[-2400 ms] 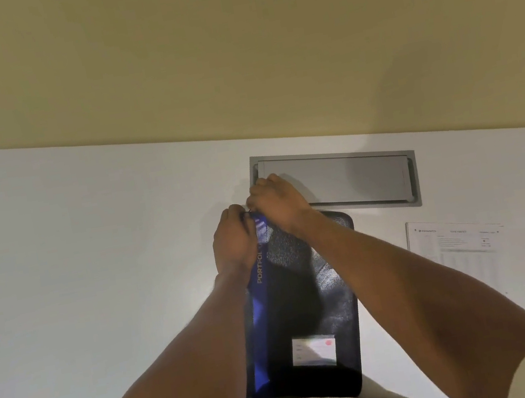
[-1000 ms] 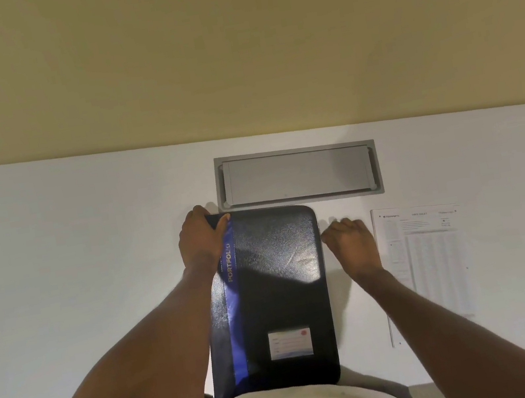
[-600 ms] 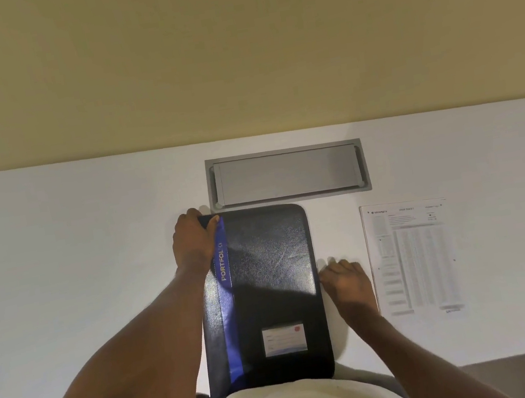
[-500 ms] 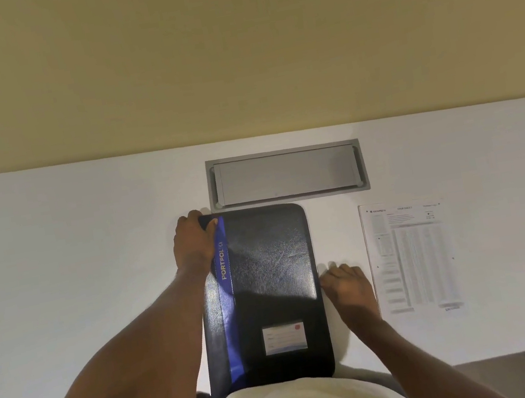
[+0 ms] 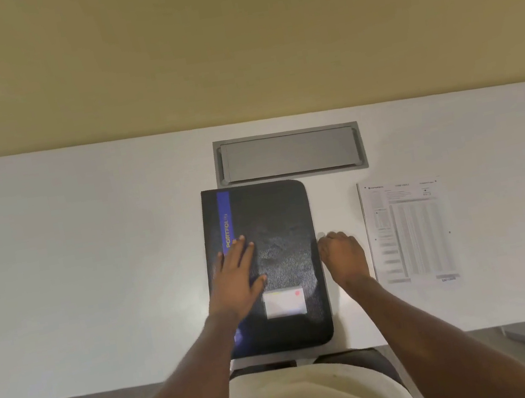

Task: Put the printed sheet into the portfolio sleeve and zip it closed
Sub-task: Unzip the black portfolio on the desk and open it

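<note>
Portfolio (image 5: 277, 231) flat on desk (image 5: 91, 262), sheet (image 5: 412, 232) to its right, still out. L hand (image 5: 238, 279) flat on cover, fingers spread, gripping nothing. R hand (image 5: 343, 254) curled at right edge; can't tell if holding zip. Step: unzipping, prob. Next: open cover w/o shifting it, fetch sheet.

The portfolio sleeve (image 5: 277, 231) lies flat on the table (image 5: 91, 262) — left hand (image 5: 237, 277) on it, right hand (image 5: 343, 254) just beside its right edge. Right of that lies the printed sheet (image 5: 410, 231); behind, a cable hatch (image 5: 290, 154).
</note>
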